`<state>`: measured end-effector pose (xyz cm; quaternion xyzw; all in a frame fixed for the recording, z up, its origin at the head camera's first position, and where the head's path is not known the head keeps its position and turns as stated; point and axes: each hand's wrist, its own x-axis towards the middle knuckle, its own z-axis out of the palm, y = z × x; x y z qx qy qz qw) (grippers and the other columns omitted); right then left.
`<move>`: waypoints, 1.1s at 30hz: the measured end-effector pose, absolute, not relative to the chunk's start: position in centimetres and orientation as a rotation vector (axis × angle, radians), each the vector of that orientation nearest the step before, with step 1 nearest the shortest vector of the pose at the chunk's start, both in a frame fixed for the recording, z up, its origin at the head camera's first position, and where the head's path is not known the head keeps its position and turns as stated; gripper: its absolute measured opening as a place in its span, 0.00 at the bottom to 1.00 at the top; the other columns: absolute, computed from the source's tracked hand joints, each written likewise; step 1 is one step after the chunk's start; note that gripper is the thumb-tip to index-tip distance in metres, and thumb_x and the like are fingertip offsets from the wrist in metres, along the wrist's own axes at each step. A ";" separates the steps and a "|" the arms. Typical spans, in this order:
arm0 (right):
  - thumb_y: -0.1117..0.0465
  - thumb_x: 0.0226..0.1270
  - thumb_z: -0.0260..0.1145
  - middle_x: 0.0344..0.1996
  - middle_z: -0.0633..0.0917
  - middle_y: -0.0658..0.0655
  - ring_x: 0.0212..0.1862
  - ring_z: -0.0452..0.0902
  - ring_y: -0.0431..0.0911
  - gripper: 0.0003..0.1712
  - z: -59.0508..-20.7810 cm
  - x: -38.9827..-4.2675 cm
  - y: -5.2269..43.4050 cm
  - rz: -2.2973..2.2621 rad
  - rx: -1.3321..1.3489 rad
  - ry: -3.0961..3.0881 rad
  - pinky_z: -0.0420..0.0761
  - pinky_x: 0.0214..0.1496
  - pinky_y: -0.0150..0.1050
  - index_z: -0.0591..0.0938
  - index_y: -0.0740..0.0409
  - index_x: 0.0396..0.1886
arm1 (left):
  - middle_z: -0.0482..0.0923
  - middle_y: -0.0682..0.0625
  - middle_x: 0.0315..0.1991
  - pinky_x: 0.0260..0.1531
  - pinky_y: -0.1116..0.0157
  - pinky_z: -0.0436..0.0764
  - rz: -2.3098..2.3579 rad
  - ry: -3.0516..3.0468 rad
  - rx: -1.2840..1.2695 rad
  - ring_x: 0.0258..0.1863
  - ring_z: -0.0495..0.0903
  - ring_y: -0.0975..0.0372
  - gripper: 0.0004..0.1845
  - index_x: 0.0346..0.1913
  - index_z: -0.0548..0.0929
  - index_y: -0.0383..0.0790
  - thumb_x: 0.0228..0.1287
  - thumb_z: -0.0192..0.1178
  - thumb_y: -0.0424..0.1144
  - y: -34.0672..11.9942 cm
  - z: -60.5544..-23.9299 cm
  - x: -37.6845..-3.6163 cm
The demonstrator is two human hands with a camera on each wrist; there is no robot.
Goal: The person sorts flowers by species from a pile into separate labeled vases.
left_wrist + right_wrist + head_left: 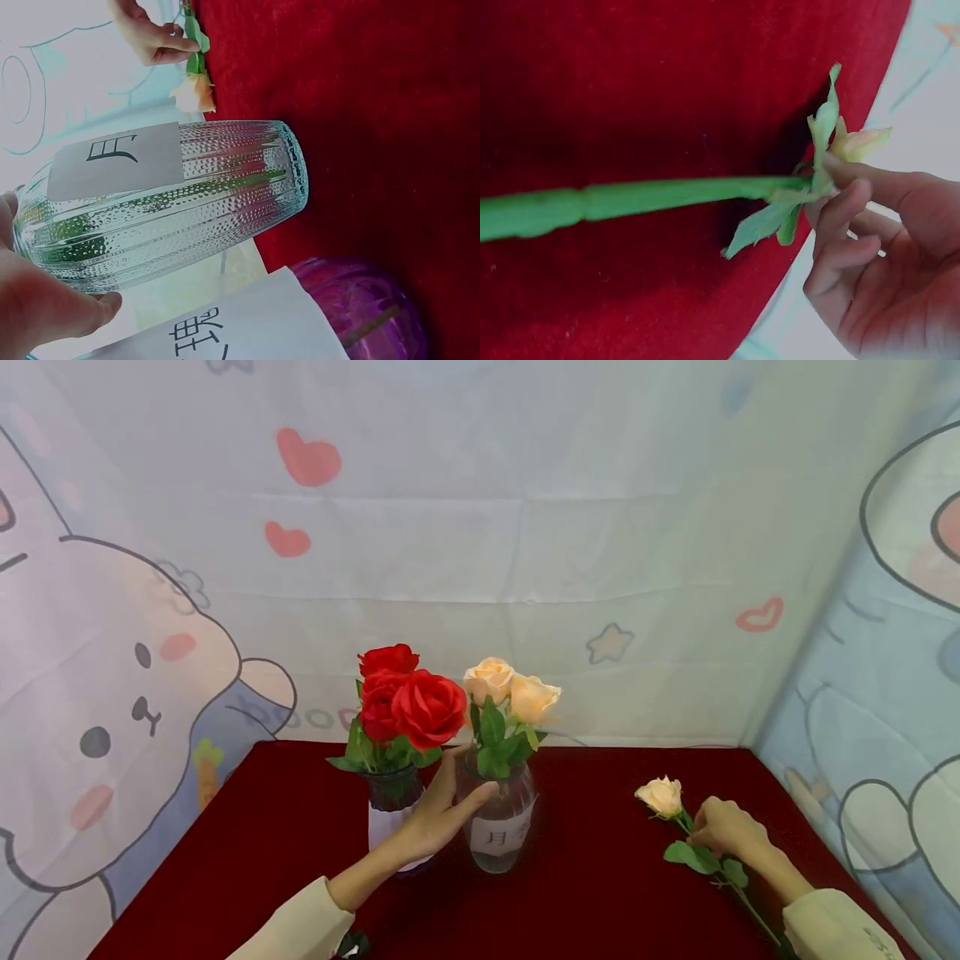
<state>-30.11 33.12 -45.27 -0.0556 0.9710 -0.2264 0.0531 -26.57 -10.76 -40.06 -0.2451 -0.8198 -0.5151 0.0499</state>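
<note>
My left hand (442, 814) grips a clear ribbed glass vase (517, 797) around its neck. A paper label (120, 161) with a written character is stuck to the vase, and peach roses (534, 700) with green leaves stand in it. Over on the right, my right hand (729, 831) pinches the green stem (660, 199) of a single peach rose (662, 797) just below the bloom. This rose lies slanted, its head pointing away from me and its stem running back toward my right sleeve.
Close to the left of the clear vase stands a purple vase (382, 307) with a white label, holding several red roses (429, 706). Dark red cloth (600, 877) covers the table. A printed fabric backdrop (585, 527) hangs behind and at both sides.
</note>
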 end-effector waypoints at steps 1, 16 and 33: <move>0.64 0.64 0.72 0.19 0.83 0.50 0.21 0.76 0.41 0.06 -45.3 -30.1 33.3 -0.751 -0.186 2.923 0.74 0.25 0.39 0.88 0.64 0.33 | 0.48 0.40 0.81 0.74 0.36 0.58 -1.562 -2.500 -0.746 0.81 0.51 0.45 0.37 0.78 0.51 0.41 0.77 0.57 0.48 -10.7 -40.1 -26.6; 0.63 0.80 0.51 0.22 0.78 0.41 0.23 0.66 0.33 0.21 -41.8 -31.5 34.6 -1.605 -0.193 2.401 0.69 0.27 0.30 0.78 0.75 0.61 | 0.47 0.38 0.82 0.74 0.36 0.57 -1.513 -2.505 -0.756 0.81 0.49 0.43 0.38 0.78 0.49 0.39 0.77 0.56 0.48 -10.7 -39.6 -26.7; 0.63 0.79 0.56 0.27 0.83 0.39 0.23 0.72 0.31 0.20 -40.9 -30.7 34.2 -2.322 0.102 1.974 0.74 0.27 0.24 0.86 0.38 0.30 | 0.47 0.39 0.81 0.75 0.36 0.56 -1.532 -2.479 -0.772 0.81 0.48 0.44 0.38 0.78 0.50 0.39 0.77 0.56 0.47 -10.7 -40.0 -26.5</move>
